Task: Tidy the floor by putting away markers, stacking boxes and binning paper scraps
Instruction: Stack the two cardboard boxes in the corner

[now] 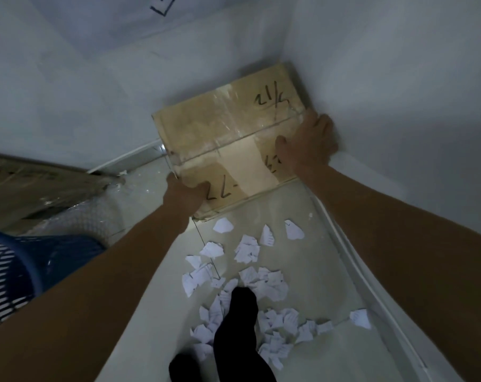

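White walls meet in a corner ahead of me, and the pale tiled floor [302, 244] runs up to it with a white skirting strip [352, 260] along the right side. Pushed into that corner is a taped cardboard box [228, 128] with handwritten black numbers on its top. Both of my hands are on it: my left hand [185, 193] is closed around the near left corner, thumb on top and fingers wrapped out of sight below, while my right hand [307, 142] grips the right edge, thumb lying across the top and fingers curled down the side next to the wall. Whether the box rests on another box or straight on the floor, I cannot tell. Torn white paper scraps [250, 288] lie scattered on the tiles between the box and me, several touching my black-socked foot [240, 323]. Off to my left stands a blue mesh basket [16, 274], with bubble wrap [82, 216] and another cardboard box [32, 183] beyond it.
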